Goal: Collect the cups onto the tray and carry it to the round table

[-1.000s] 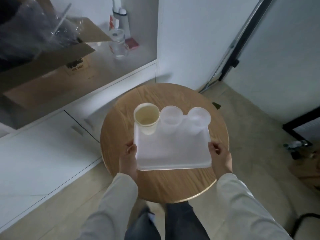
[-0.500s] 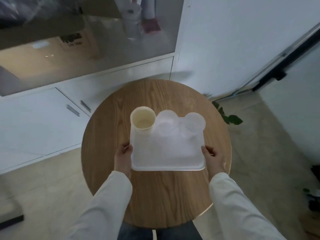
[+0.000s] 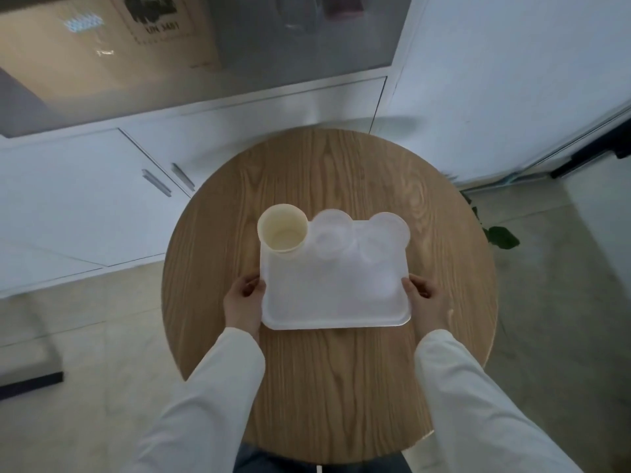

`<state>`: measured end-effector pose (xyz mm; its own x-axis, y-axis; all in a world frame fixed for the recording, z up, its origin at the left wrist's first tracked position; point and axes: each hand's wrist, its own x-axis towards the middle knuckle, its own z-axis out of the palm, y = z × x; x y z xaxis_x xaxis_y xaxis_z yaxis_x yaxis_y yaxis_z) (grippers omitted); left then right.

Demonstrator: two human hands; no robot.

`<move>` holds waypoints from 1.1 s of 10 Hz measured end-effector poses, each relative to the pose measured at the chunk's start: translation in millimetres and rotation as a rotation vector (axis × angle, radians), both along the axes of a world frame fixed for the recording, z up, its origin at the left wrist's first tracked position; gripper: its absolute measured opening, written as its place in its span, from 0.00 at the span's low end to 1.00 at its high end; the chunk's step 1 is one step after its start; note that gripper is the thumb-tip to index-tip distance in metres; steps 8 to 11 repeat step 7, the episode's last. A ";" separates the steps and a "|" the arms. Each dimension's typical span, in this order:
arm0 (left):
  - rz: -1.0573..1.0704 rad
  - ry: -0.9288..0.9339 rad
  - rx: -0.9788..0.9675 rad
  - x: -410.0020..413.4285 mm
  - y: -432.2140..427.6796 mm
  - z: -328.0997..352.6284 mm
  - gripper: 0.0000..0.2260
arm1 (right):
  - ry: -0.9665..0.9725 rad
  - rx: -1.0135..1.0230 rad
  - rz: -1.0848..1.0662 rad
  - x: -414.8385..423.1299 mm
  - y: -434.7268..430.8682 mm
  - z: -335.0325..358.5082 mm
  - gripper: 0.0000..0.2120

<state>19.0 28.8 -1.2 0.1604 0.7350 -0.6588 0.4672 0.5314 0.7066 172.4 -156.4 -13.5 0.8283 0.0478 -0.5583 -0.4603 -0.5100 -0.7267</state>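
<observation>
Head view: tray [image 3: 327, 302] of cups [image 3: 331, 233] over round table [image 3: 341, 387], edges gripped between both hands [image 3: 243, 302]

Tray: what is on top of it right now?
Three cups stand along the far edge of the tray: a cream cup at far left and two clear cups beside it. Whether the clear ones hold anything cannot be told.

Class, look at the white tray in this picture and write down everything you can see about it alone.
The tray is a white rectangle with rounded corners and a low raised rim; it looks like matte plastic. It sits level over the round wooden table, though contact is unclear. The left hand and right hand each hold a short side. Three cups stand along its far edge: a cream cup and two translucent cups.
</observation>
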 end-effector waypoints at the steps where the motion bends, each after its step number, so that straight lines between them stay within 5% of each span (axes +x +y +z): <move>1: -0.010 0.022 0.024 -1.6 -2.2 -2.1 0.08 | -0.014 -0.026 -0.011 1.3 0.8 -3.3 0.12; 11: -0.020 0.179 0.132 -1.8 -11.0 -1.9 0.14 | -0.018 -0.186 0.106 -1.7 -3.0 4.2 0.19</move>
